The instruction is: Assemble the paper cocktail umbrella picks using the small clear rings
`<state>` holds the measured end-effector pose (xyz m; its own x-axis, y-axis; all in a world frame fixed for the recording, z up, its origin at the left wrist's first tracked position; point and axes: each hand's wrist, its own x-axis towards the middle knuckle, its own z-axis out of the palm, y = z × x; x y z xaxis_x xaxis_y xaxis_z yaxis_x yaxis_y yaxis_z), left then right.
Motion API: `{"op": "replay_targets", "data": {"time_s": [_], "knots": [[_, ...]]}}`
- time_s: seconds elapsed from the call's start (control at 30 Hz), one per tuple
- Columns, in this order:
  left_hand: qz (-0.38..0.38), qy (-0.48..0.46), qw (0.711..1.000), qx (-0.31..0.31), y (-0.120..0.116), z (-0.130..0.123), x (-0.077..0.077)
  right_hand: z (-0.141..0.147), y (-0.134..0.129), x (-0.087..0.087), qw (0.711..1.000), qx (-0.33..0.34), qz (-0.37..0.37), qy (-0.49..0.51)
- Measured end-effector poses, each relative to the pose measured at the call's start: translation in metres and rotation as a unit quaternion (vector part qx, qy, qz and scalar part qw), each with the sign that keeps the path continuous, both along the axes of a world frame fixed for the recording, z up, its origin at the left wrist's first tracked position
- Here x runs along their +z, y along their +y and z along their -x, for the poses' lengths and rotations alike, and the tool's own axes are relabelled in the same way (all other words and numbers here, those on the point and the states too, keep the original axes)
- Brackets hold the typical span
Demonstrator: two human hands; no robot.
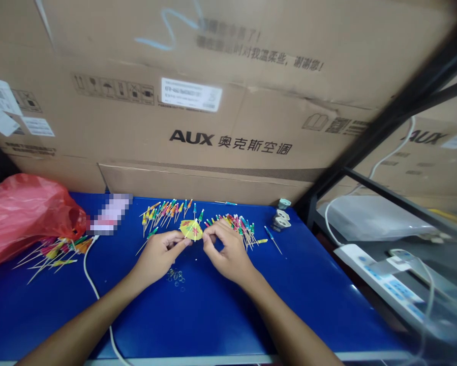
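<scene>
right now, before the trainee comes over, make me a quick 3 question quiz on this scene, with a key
1. What colour is the open paper umbrella between the left hand and the right hand?
a) blue
b) yellow
c) white

2. True or false: the red plastic bag lies toward the person's left on the blue table.

3. Fill in the blank: the loose small rings lie nearer to the ____ hand.

Key: 1. b; 2. true; 3. left
</scene>
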<state>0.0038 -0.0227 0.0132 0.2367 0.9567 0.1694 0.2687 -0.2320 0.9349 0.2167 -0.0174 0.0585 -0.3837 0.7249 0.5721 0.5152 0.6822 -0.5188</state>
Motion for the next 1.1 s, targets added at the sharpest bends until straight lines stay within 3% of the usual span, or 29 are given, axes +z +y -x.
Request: {"op": "replay_targets", "data": {"time_s": [0.27,0.4,0.6,0.9,1.0,1.1], "knots": [[0.001,0.008,0.999,-0.036,0.0,0.0,0.001,0.0,-0.001,0.0,1.0,-0.025,0.012,-0.006],[-0.017,0.023,0.998,-0.05,-0.003,-0.002,0.005,0.001,0.0,-0.002,1.0,0.017,0.002,-0.019],[-0.009,0.032,0.999,-0.006,0.002,0.002,-0.002,-0.001,0.001,-0.002,1.0,-0.008,-0.017,0.006],[0.051,-0.099,0.993,-0.026,0.005,0.0,0.001,0.005,-0.004,-0.006,0.999,0.005,-0.004,0.048],[0.072,-0.135,0.987,-0.049,0.006,0.002,0.001,0.012,-0.008,-0.012,0.996,0.042,0.022,0.08],[0.083,-0.147,0.984,-0.063,0.006,0.003,0.001,0.022,-0.009,-0.018,0.978,0.082,0.108,0.157]]}}
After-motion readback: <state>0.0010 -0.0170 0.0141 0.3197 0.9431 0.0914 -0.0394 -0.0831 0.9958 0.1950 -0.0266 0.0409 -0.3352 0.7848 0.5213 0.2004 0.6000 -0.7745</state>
